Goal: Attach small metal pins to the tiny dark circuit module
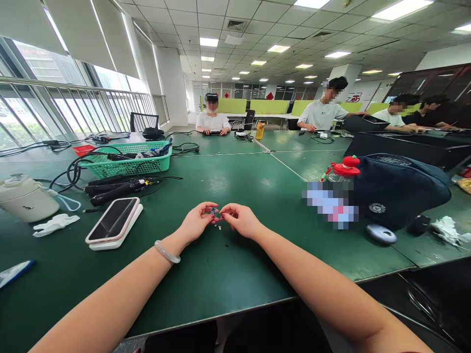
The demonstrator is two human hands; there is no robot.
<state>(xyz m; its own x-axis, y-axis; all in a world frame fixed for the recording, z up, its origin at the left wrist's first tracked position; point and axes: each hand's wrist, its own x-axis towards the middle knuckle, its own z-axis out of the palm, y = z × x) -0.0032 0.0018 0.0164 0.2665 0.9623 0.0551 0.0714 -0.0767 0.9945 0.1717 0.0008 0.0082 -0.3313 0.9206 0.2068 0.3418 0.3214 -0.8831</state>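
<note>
Just above the green table (235, 284), both of my hands meet at a tiny blue-grey part (213, 211), too small for me to tell its kind. My left hand (196, 223), with a pale bangle on its wrist, pinches this part between thumb and fingertips. Close against it from the right is my right hand (241, 220), its thumb and forefinger pressed together by the part's edge; whatever is between them is hidden. A small whitish bit (218, 227) lies below the fingertips, and a tiny dark speck (226, 245) rests nearer to me.
To the left are a phone (115, 220) on a white box, black cables, a green basket (128, 169) and a cream flask (25, 198). A dark blue bag (401, 191), a red-lidded bottle (344, 171) and a mouse (381, 234) stand right. Several people sit farther back.
</note>
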